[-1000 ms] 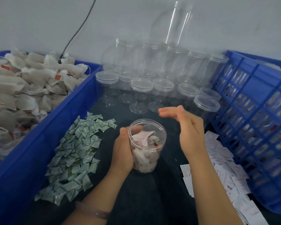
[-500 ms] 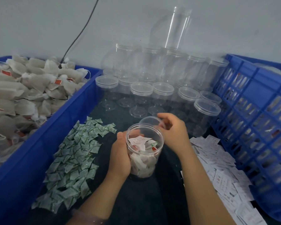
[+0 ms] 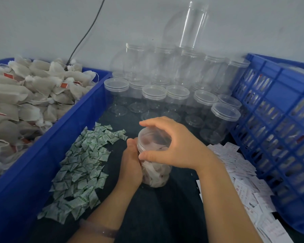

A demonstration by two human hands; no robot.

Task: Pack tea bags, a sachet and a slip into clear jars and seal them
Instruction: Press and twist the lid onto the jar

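Plastic this thin and clear makes the jar [image 3: 156, 174] a light, slightly springy thing to handle, and the tea bags [image 3: 151, 171] packed inside add little weight. The danger, I judge, is less dropping it than squeezing it out of round or letting it spin on the dark counter [image 3: 156, 216]. It stands upright near the middle of the counter, between the heap of green-printed sachets [image 3: 81, 169] on the person's left and the spread of white slips [image 3: 244, 181] on the right. The left hand [image 3: 132, 165] has its grip closed round the jar's wall about halfway up, palm against the side. That seems a sound place to steady it, provided the squeeze is gentle, since the wall will probably give. The right hand [image 3: 175, 146] arches over the top, its grip curled on the rim of the clear lid [image 3: 151, 135], thumb at the near edge and fingers at the far edge (whether the lid sits fully down I cannot tell, for the hand hides much of it). Smooth plastic is likely slippery under bare fingers, so the lid is best taken by its edge and turned level, as a thin lid set askew would likely jam or pop off. Behind stand rows of empty jars [image 3: 165, 95] with lids on, and a blue crate [image 3: 63, 130] at the left is heaped with more tea bags.
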